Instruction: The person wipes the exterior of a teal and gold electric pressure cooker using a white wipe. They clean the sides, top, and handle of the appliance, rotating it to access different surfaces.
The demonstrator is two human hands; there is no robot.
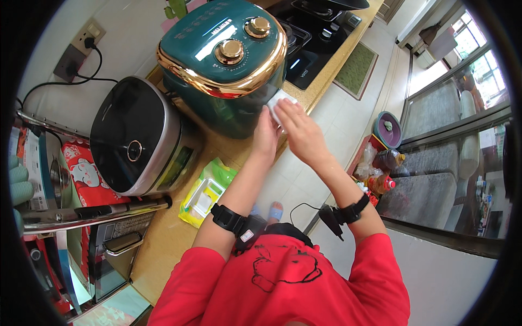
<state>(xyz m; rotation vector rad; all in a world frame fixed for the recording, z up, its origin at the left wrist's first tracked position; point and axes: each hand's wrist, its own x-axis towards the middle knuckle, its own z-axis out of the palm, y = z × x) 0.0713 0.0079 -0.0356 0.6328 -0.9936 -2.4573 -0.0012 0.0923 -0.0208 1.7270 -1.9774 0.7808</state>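
A folded white wipe (279,102) lies between my two hands, close to the front right side of a green air fryer (222,45) with a gold rim. My right hand (299,132) presses over the wipe with its fingers extended. My left hand (267,134) is at the wipe's near left edge, its fingers partly hidden; whether it grips the wipe I cannot tell. On the counter (159,244), left of my left forearm, lies a green and yellow wipes packet (191,210) with a white plastic lid frame. A rice cooker (130,138) with a black top stands left of the air fryer.
A black gas hob (304,65) is behind the air fryer's right side. Black cords run to a wall socket (87,36). At the lower left are a metal rack rail (98,212) and a microwave oven (110,244). Oil bottles (379,184) and a basin (393,138) stand at the right.
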